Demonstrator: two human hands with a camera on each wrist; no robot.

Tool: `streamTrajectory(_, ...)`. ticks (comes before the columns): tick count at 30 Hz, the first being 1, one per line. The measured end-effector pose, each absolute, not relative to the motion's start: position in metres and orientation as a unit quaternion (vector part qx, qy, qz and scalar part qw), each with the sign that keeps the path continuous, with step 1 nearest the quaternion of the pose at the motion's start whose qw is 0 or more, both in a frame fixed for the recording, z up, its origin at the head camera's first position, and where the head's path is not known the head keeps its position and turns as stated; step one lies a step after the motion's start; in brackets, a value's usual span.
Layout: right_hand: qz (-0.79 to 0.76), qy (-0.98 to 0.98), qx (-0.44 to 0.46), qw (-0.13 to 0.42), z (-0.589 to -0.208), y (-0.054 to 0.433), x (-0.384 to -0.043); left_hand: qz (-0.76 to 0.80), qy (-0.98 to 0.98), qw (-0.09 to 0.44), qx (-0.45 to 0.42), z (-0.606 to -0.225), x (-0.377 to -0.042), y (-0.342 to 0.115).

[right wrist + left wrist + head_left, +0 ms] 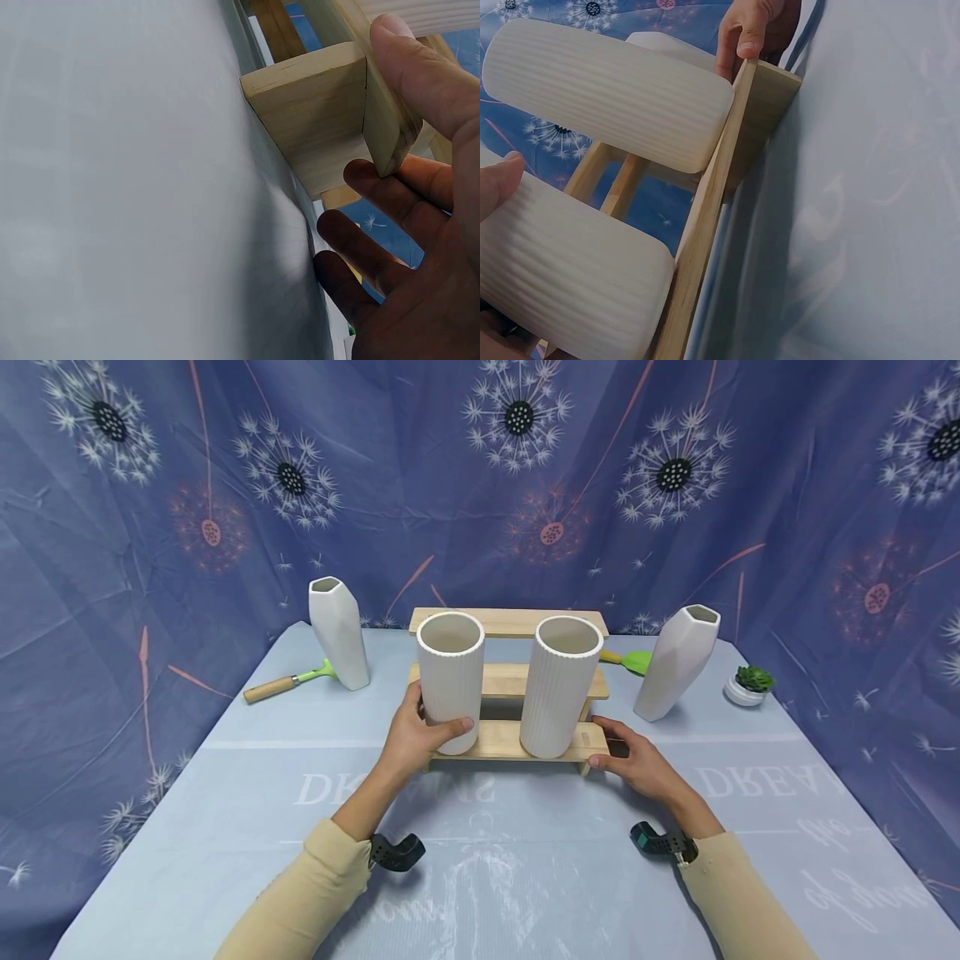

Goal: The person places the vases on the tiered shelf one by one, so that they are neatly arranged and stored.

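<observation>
My left hand (408,739) grips the lower part of a white ribbed cylindrical vase (452,681), its thumb lying across the front. That vase stands upright on the lowest step of a three-tier wooden stand (498,745). To its right, a matching ribbed vase (557,693) stands on the same step, untouched. At the step's right end, my right hand (633,762) pinches the board. The right wrist view shows the thumb on top of the board end (386,120) and a fingertip beneath it, the other fingers spread below. Behind the left vase, my left fingers are hidden in the head view.
A white faceted vase (339,639) stands at left beside a small green rake with a wooden handle (273,689). At right are another faceted vase (677,664), a green shovel (636,662) and a small potted succulent (748,687). A blue dandelion-print curtain (450,468) hangs behind the table.
</observation>
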State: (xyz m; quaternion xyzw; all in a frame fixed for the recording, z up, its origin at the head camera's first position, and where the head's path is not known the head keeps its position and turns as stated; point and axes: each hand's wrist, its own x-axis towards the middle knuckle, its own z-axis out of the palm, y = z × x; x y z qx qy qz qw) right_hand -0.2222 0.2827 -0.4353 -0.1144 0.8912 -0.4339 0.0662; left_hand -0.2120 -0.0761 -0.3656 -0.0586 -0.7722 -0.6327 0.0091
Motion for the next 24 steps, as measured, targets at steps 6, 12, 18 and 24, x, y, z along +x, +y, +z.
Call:
streamTrajectory(6, -0.432, 0.892, -0.114, 0.065, -0.4360, 0.2833, -0.2221, -0.628, -0.776, 0.009, -0.056, -0.3676, -0.2122, -0.0751)
streamTrajectory(12, -0.429, 0.893, -0.120, 0.061, -0.4370, 0.2844, -0.2225, -0.633, -0.772, 0.012, -0.057, -0.3691, -0.2125, -0.0744)
streamTrajectory(18, -0.427, 0.894, -0.123, 0.056, -0.4371, 0.2852, -0.2225, -0.636, -0.769, 0.013, -0.060, -0.3695, -0.2118, -0.0747)
streamTrajectory(24, -0.428, 0.893, -0.128, 0.055, -0.4370, 0.2854, -0.2222, -0.633, -0.771, 0.013, -0.065, -0.3702, -0.2115, -0.0756)
